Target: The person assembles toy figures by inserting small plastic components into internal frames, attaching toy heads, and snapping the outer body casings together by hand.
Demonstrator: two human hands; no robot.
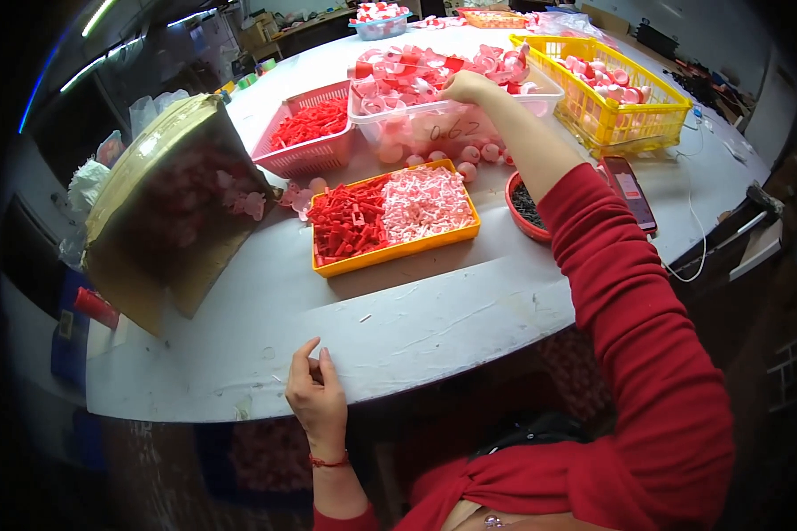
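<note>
Your right hand (466,86) reaches far across the white table (434,327) into the clear plastic bin (452,124) heaped with pink and red parts (416,66); the fingers curl down among the pieces, but whether they pinch one cannot be told from this angle. Your left hand (314,389) rests at the near table edge, fingers loosely together and holding nothing. Between the two sits the orange tray (394,252), red pieces (345,221) to its left and pale pink pieces (425,202) to its right. A red bowl (524,221) of dark bits lies just under your outstretched red sleeve (611,257), with a phone (629,190) just beside it. Small pink balls (469,155) are loose on the table in front of the bin. The long reach looks like the main risk: as you draw back, the sleeve could catch the bowl's rim and spill it or nudge the phone, and a piece lifted from so full a heap may drag its neighbours over the bin's wall onto the table.
</note>
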